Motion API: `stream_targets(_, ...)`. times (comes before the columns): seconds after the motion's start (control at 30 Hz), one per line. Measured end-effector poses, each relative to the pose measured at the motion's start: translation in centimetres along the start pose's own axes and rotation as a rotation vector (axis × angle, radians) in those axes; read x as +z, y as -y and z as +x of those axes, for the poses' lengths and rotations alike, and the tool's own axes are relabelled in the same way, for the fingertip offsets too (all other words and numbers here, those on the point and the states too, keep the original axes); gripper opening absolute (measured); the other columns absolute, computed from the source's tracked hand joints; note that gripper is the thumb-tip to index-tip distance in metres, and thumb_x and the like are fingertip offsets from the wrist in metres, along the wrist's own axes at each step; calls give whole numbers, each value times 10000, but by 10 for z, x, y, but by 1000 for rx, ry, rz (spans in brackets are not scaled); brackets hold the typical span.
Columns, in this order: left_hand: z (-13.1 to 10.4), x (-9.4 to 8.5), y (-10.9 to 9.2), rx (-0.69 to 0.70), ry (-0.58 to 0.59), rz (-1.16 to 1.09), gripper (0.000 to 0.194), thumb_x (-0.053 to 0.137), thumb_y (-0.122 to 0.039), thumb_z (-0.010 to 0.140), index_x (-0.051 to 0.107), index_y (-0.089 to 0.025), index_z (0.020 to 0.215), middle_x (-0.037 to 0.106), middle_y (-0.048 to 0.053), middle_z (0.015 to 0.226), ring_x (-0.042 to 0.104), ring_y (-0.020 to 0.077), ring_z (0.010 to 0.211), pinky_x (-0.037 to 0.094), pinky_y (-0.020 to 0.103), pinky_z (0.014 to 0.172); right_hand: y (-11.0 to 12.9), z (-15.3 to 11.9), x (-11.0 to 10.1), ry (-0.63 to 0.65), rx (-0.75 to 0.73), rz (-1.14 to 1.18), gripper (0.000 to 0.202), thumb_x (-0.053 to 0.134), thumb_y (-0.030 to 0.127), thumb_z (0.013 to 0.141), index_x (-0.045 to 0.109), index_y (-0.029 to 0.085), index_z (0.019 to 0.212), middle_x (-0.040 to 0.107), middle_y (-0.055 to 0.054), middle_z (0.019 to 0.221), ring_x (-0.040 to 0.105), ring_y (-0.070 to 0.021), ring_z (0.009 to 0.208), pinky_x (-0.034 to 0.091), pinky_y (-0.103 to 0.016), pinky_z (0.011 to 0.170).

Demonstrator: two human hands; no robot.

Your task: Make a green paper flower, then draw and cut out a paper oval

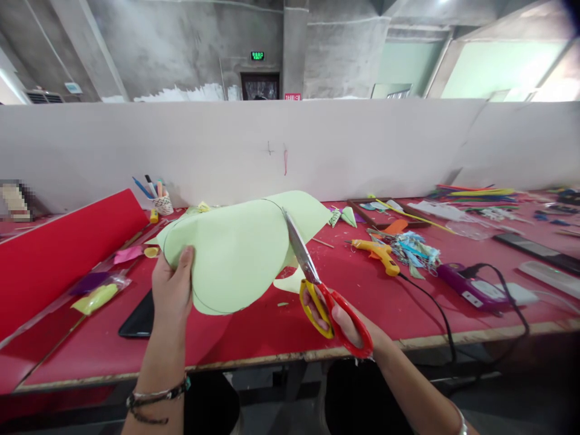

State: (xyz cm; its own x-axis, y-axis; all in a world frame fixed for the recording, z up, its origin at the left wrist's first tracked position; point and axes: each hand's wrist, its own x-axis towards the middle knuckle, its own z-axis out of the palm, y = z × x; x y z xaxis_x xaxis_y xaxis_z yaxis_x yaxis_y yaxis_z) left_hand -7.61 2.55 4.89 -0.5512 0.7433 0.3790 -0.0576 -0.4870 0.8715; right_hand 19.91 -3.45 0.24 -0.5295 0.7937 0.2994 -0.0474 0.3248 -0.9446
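A large pale green sheet of paper [235, 254] hangs above the red table, with a curved dark line drawn on it. My left hand [174, 281] pinches its left edge, thumb on top. In my right hand [347, 323] are scissors [317, 284] with red and yellow handles, my fingers through the loops. The blades point up and away, at the sheet's right part along the drawn curve. One blade is partly hidden by the paper. A green paper offcut [290, 281] lies on the table below the scissors.
A yellow glue gun [378, 254] with a black cord lies to the right, near a purple power strip [475, 289] and a heap of blue scraps [414, 248]. Leftward are a red board [67, 254], a pen cup [162, 202] and a black flat object [138, 317]. A white partition [217, 145] rises behind.
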Motion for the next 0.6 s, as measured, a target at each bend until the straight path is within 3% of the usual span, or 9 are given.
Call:
stream_targets(0.27,0,-5,5,63,46,149,486,646,-377,739,564,-155,1163,619,118,1149,598,221,1009,462,350,921,3,2,6,-55,16,48,498,316,652,824,434,192,977,358,47,598,313,-92,488,290,-250,473)
stream_targets(0.6,2,-9,6,145,51,431,445,597,-432,761,581,-212,1148,644,70,1072,584,234,1015,422,388,955,-1,9,7,-156,97,101,488,228,620,863,443,185,915,333,83,463,259,-71,377,240,-211,387)
